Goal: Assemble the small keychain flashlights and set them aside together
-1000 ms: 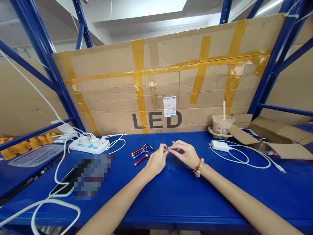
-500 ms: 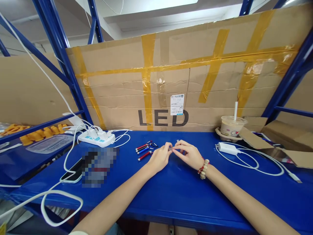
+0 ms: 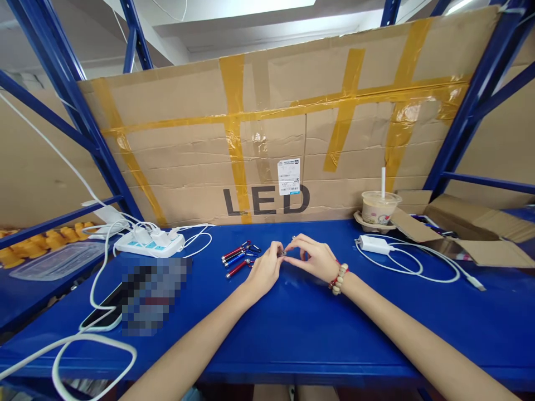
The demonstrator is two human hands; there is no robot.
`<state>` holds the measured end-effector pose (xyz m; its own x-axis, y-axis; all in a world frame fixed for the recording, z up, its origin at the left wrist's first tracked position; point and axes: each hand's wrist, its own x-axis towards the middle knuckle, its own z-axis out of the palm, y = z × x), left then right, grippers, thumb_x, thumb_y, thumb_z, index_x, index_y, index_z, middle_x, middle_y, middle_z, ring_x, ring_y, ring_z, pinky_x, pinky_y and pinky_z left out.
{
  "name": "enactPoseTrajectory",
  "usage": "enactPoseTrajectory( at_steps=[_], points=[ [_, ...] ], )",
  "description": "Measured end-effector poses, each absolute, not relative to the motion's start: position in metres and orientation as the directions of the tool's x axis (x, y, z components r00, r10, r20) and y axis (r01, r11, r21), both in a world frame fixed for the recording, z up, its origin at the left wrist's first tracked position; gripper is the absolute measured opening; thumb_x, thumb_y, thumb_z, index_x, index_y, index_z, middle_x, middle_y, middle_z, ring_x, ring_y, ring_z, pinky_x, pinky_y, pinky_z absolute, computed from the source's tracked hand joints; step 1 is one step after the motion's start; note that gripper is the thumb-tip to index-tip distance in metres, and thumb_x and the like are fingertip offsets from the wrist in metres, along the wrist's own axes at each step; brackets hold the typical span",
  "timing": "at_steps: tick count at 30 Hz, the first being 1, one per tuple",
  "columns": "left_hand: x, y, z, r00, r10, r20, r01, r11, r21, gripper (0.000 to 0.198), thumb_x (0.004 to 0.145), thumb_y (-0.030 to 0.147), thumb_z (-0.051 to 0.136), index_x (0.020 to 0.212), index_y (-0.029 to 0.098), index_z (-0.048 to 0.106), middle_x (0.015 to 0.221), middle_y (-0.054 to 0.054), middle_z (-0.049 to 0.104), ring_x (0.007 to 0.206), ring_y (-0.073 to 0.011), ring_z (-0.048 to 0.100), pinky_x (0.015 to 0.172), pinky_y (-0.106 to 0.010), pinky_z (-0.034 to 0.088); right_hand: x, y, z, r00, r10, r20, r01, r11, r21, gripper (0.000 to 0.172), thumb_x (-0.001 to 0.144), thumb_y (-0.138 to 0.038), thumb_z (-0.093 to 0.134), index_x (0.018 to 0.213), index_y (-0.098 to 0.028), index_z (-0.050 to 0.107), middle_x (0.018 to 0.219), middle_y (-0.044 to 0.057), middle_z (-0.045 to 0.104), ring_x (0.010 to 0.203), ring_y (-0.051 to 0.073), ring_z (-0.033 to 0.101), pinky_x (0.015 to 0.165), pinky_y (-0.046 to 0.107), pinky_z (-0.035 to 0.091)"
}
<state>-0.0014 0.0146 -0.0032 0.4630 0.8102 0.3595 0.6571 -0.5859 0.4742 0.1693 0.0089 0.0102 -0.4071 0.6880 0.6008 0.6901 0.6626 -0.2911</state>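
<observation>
My left hand [image 3: 266, 270] is closed, its fingertips pinching a small silvery piece [image 3: 282, 253] too tiny to name. From the right, my right hand [image 3: 314, 259], with a beaded bracelet [image 3: 339, 279] at the wrist, meets it with thumb and forefinger at the same piece. The hands hide most of what lies between them. Just left of my left hand lie several slim metal keychain flashlights: a red one [image 3: 237, 269] in front, a blue one [image 3: 235, 260] behind, with more red and dark clips beside them.
A white power strip [image 3: 150, 243] with cables and a phone [image 3: 102, 318] beside a blurred patch lie left on the blue table [image 3: 326, 340]. At right are a white charger [image 3: 375, 244] with its cable, a drink cup [image 3: 378, 209] and an open carton [image 3: 493, 253]. Cardboard [image 3: 192, 167] walls the back.
The whole view has turned slightly to the right, so everything sits further left. Both hands stay together, fingertips at the small piece, with only slight finger movement.
</observation>
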Motion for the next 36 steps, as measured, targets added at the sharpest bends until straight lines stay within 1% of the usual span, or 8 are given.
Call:
enactPoseTrajectory(
  at_steps=[6, 13, 16, 21, 24, 27, 30, 36],
  points=[
    [-0.001, 0.015, -0.005, 0.486, 0.787, 0.380, 0.591, -0.616, 0.520, 0.007, 0.088, 0.021, 0.031, 0.095, 0.021, 0.033, 0.094, -0.005, 0.051, 0.083, -0.0152, 0.054, 0.072, -0.028, 0.043, 0.182, 0.017, 0.013, -0.392, 0.721, 0.572, 0.744, 0.614, -0.264, 0.040, 0.073, -0.052, 0.056, 0.102, -0.024, 0.054, 0.091, 0.001, 0.058, 0.058, 0.007, 0.051, 0.051, 0.019, 0.039],
    [0.000, 0.011, -0.003, 0.504, 0.756, 0.418, 0.541, -0.654, 0.529, 0.007, 0.089, 0.020, 0.032, 0.095, 0.021, 0.033, 0.094, -0.003, 0.050, 0.085, -0.0126, 0.053, 0.076, -0.024, 0.042, 0.197, 0.032, 0.007, -0.369, 0.784, 0.500, 0.806, 0.538, -0.248, 0.043, 0.069, -0.047, 0.063, 0.103, -0.022, 0.056, 0.093, 0.002, 0.058, 0.076, 0.013, 0.055, 0.065, 0.024, 0.043],
    [0.000, 0.011, 0.000, 0.491, 0.752, 0.440, 0.592, -0.658, 0.465, 0.009, 0.089, 0.021, 0.034, 0.098, 0.020, 0.035, 0.095, -0.002, 0.053, 0.084, -0.0129, 0.053, 0.073, -0.024, 0.042, 0.196, 0.032, 0.005, -0.381, 0.788, 0.484, 0.793, 0.547, -0.266, 0.043, 0.070, -0.047, 0.062, 0.105, -0.023, 0.055, 0.094, 0.002, 0.057, 0.077, 0.013, 0.055, 0.068, 0.025, 0.044],
    [-0.005, 0.018, -0.001, 0.565, 0.696, 0.442, 0.713, -0.682, 0.163, 0.017, 0.089, 0.028, 0.037, 0.095, 0.020, 0.050, 0.093, -0.002, 0.055, 0.087, -0.0175, 0.048, 0.078, -0.030, 0.037, 0.188, 0.027, 0.005, -0.410, 0.770, 0.489, 0.760, 0.585, -0.284, 0.038, 0.074, -0.042, 0.060, 0.106, -0.023, 0.053, 0.090, 0.001, 0.056, 0.072, 0.011, 0.053, 0.064, 0.024, 0.043],
    [-0.008, 0.023, -0.002, 0.618, 0.693, 0.372, 0.724, -0.686, 0.073, 0.021, 0.088, 0.030, 0.039, 0.092, 0.021, 0.057, 0.090, -0.003, 0.055, 0.087, -0.0183, 0.046, 0.074, -0.030, 0.035, 0.187, 0.028, 0.003, -0.441, 0.789, 0.428, 0.759, 0.582, -0.292, 0.035, 0.074, -0.039, 0.061, 0.105, -0.023, 0.055, 0.092, 0.001, 0.056, 0.070, 0.011, 0.053, 0.062, 0.023, 0.043],
    [-0.009, 0.023, -0.001, 0.649, 0.682, 0.336, 0.722, -0.691, 0.008, 0.022, 0.088, 0.028, 0.040, 0.090, 0.022, 0.061, 0.091, -0.004, 0.054, 0.087, -0.0186, 0.045, 0.072, -0.030, 0.034, 0.188, 0.030, 0.000, -0.498, 0.808, 0.315, 0.761, 0.581, -0.288, 0.025, 0.075, -0.036, 0.060, 0.097, -0.023, 0.060, 0.089, 0.001, 0.058, 0.070, 0.011, 0.055, 0.062, 0.023, 0.042],
    [-0.009, 0.020, 0.002, 0.642, 0.674, 0.365, 0.729, -0.684, -0.017, 0.024, 0.089, 0.027, 0.038, 0.092, 0.022, 0.061, 0.092, -0.004, 0.054, 0.087, -0.0185, 0.044, 0.072, -0.030, 0.033, 0.188, 0.031, 0.000, -0.524, 0.817, 0.242, 0.763, 0.577, -0.293, 0.022, 0.077, -0.036, 0.058, 0.094, -0.023, 0.064, 0.088, 0.001, 0.060, 0.074, 0.013, 0.057, 0.064, 0.023, 0.042],
    [-0.008, 0.018, 0.004, 0.541, 0.722, 0.431, 0.777, -0.626, 0.073, 0.024, 0.091, 0.027, 0.033, 0.096, 0.021, 0.056, 0.094, -0.001, 0.057, 0.087, -0.0176, 0.046, 0.075, -0.031, 0.033, 0.182, 0.026, 0.000, -0.567, 0.783, 0.255, 0.717, 0.622, -0.314, 0.027, 0.077, -0.043, 0.056, 0.097, -0.027, 0.065, 0.091, 0.000, 0.060, 0.070, 0.011, 0.056, 0.061, 0.023, 0.041]
  ],
)
